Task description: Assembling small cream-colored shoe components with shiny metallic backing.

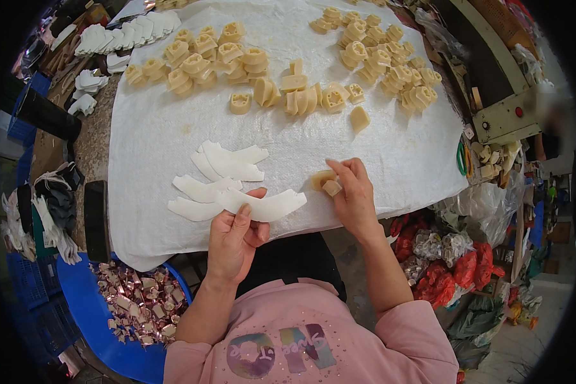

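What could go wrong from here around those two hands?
1. The left hand pinches one thin white curved cutout close to other loose white cutouts, so a sweep might drag or bend those.
2. The right hand is at a small beige molded piece toward the white cloth's front edge; a slip could knock it off.
3. Beyond, loosely piled beige pieces might topple if bumped.

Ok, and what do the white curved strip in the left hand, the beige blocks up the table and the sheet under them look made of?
White curved strip: matte, perhaps card or thin foam; it looks flat with clean-cut edges.
Beige blocks: smooth, probably moulded plastic or resin, given their repeated rounded shapes.
Sheet: likely woven plastic, from its faint sheen and creases.
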A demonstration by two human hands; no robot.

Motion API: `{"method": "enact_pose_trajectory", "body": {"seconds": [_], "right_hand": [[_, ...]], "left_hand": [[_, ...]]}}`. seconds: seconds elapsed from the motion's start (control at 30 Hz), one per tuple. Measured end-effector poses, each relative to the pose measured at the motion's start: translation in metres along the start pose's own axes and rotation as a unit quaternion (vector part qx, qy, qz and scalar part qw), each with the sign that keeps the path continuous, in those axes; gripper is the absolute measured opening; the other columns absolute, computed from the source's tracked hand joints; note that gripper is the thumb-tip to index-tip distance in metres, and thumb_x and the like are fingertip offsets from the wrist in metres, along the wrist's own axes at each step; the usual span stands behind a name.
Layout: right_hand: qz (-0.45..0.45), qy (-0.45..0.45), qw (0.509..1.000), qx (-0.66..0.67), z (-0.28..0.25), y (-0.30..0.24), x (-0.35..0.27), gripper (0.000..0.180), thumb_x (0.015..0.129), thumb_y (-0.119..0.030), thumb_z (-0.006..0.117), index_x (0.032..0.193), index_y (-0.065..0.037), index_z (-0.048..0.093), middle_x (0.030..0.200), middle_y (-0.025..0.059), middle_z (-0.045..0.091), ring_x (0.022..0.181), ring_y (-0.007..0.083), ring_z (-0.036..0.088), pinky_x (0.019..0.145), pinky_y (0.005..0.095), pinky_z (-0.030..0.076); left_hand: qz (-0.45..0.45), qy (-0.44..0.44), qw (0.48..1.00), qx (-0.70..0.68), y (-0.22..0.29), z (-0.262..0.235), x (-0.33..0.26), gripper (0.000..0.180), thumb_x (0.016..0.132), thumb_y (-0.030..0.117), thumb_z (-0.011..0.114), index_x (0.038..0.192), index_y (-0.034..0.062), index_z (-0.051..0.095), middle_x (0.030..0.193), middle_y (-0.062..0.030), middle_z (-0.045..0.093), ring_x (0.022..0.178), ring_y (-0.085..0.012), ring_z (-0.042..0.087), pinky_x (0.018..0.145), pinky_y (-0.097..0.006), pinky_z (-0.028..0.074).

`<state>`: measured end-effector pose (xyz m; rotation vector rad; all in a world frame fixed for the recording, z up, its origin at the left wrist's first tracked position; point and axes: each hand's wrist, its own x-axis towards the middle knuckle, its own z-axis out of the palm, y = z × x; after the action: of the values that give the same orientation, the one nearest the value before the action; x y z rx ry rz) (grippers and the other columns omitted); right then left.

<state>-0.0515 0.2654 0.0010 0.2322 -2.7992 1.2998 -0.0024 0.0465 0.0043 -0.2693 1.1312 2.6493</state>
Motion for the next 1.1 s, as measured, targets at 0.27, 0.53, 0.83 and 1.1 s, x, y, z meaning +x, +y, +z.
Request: {"method": "enact_pose_trajectory", "body": {"seconds": [0.27, 0.53, 0.83, 1.1], "right_hand": [[-0.088, 0.020, 0.995, 0.043, -0.005, -0.004, -0.014, 0.034, 0.071, 0.008, 0.063, 0.102, -0.003, 0.060, 0.096, 0.0135, 0.058, 0.083, 0.0290, 0.058, 0.070, 0.0316, 0.048], [-0.313, 0.099, 0.920, 0.213, 0.033, -0.070, -0.019, 0.044, 0.073, 0.012, 0.063, 0.112, -0.004, 0.053, 0.101, 0.0154, 0.060, 0.086, 0.0297, 0.059, 0.074, 0.0348, 0.049], [-0.355, 0.110, 0.916, 0.152, 0.043, -0.068, -0.016, 0.029, 0.086, 0.000, 0.058, 0.112, -0.010, 0.050, 0.103, 0.0131, 0.059, 0.090, 0.0266, 0.056, 0.075, 0.0346, 0.049], [-0.357, 0.152, 0.908, 0.156, 0.051, -0.065, -0.015, 0.046, 0.065, 0.013, 0.062, 0.107, -0.004, 0.056, 0.099, 0.0120, 0.062, 0.086, 0.0294, 0.055, 0.071, 0.0351, 0.047]], "left_hand": [[0.047, 0.047, 0.996, 0.058, -0.001, 0.002, -0.001, 0.033, 0.098, 0.022, 0.045, 0.114, -0.0047, 0.058, 0.091, -0.0063, 0.061, 0.071, -0.0077, 0.050, 0.063, -0.022, 0.041], [0.127, 0.008, 0.984, 0.127, 0.007, 0.023, -0.013, 0.035, 0.099, 0.019, 0.040, 0.115, -0.0086, 0.055, 0.110, -0.0136, 0.060, 0.095, -0.0141, 0.057, 0.083, -0.027, 0.046], [0.117, -0.043, 0.990, 0.064, 0.016, 0.025, -0.022, 0.037, 0.100, 0.016, 0.035, 0.121, -0.0115, 0.048, 0.114, -0.0164, 0.057, 0.102, -0.0152, 0.056, 0.089, -0.028, 0.045], [0.132, 0.001, 0.983, 0.131, 0.010, 0.029, -0.026, 0.037, 0.100, 0.017, 0.037, 0.120, -0.0111, 0.050, 0.114, -0.0138, 0.059, 0.097, -0.0134, 0.057, 0.085, -0.025, 0.046]]}}
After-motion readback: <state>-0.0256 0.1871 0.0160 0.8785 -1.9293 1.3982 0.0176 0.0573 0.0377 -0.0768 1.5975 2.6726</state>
